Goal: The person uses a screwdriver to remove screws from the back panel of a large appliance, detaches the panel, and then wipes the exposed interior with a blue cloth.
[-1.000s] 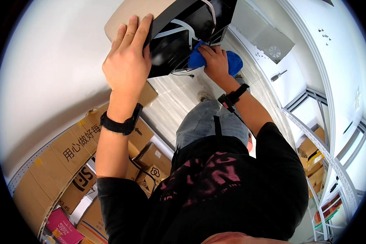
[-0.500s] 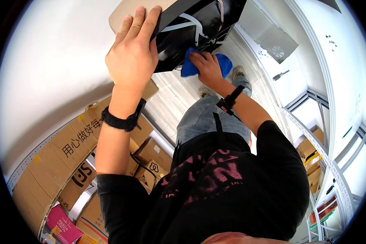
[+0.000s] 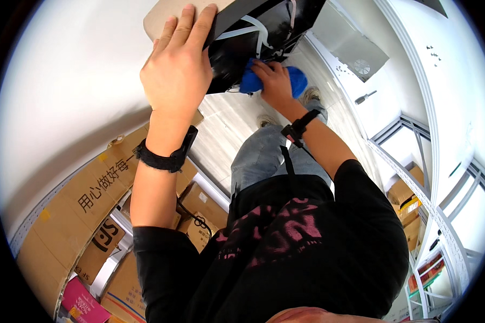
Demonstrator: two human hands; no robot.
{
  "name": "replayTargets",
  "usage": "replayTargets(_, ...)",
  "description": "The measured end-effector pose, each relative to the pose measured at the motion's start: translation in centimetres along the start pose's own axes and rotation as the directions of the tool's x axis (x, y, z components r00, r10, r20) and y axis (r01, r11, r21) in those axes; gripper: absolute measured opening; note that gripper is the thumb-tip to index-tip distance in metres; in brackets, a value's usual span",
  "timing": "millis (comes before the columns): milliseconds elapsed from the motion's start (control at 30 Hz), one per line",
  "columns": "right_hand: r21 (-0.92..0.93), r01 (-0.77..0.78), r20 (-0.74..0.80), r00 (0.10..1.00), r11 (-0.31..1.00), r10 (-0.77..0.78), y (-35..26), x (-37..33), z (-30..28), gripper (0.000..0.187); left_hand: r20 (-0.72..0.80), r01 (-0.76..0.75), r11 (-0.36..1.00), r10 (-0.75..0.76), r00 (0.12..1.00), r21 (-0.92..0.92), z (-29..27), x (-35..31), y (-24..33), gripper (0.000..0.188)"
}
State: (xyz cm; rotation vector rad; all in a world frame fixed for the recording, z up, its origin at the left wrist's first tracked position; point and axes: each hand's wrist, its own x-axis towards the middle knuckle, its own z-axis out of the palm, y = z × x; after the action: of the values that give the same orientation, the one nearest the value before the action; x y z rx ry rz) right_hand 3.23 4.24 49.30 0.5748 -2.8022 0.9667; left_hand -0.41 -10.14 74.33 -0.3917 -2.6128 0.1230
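Nearest the lens, the person's black top with pink print point(image 3: 285, 237) fills the lower frame, its bottom edge cut off; grey jeans point(image 3: 264, 156) show beyond it, two shoes point(image 3: 312, 97) partly hidden behind the right forearm.

Left hand point(image 3: 178, 70): fingers point(image 3: 191, 24) extended, close together, laid flat over the edge of a black bag point(image 3: 253, 37); thumb not visible, so whether it grips underneath cannot be told; black band on the wrist point(image 3: 164, 156). Under those fingers a tan cardboard panel point(image 3: 161, 16) shows, top cut by the frame.

Right hand point(image 3: 275, 81): fingers curled around a blue cloth-like bundle point(image 3: 296, 81), pressed against the bag's lower edge; fingertips buried in the blue material, exact grip hard to make out; black watch point(image 3: 299, 126) on that wrist. The bundle sits just right of the left-hand fingers, touching the bag; what it actually is cannot be told. White straps point(image 3: 258, 29) cross the bag just past the fingertips; bag's upper part is cut off.

Beyond the fingers: pale floor point(image 3: 226, 118); white wall point(image 3: 64, 81) left of them. Brown cardboard boxes point(image 3: 91, 194) stacked below the left wrist, a pink package point(image 3: 81, 304) at the bottom edge. Right of the hands, white metal shelving point(image 3: 431, 215) bent by the lens, small boxes on it blurred.
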Motion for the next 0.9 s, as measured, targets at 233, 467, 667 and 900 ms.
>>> replayTargets(233, 0.089, 0.085, 0.105, 0.99, 0.992, -0.094, 0.2, -0.4, -0.5, 0.065, 0.058, 0.045, 0.989, -0.037, 0.998, -0.144, 0.1, -1.0, -0.8, 0.051)
replayTargets(467, 0.183, 0.325, -0.127, 0.944, 0.928, -0.306, 5.1, 0.0, -0.1, 0.073, -0.216, 0.0, 0.859, -0.128, 0.968, -0.512, 0.4, -3.7, -3.6, 0.044)
replayTargets(667, 0.196, 0.487, -0.373, 0.84, 0.851, -0.395, 7.3, -0.7, 3.6, 0.061, -0.345, 0.194, 0.464, -0.828, 0.442, -0.864, 15.2, -19.3, -0.2, 0.036)
replayTargets(900, 0.027, 0.662, -0.562, 0.63, 0.749, -0.536, 6.0, -0.9, 9.3, 0.044, -0.161, 0.0, 0.191, -0.824, 0.544, -0.981, 25.7, -23.0, 4.6, 0.041)
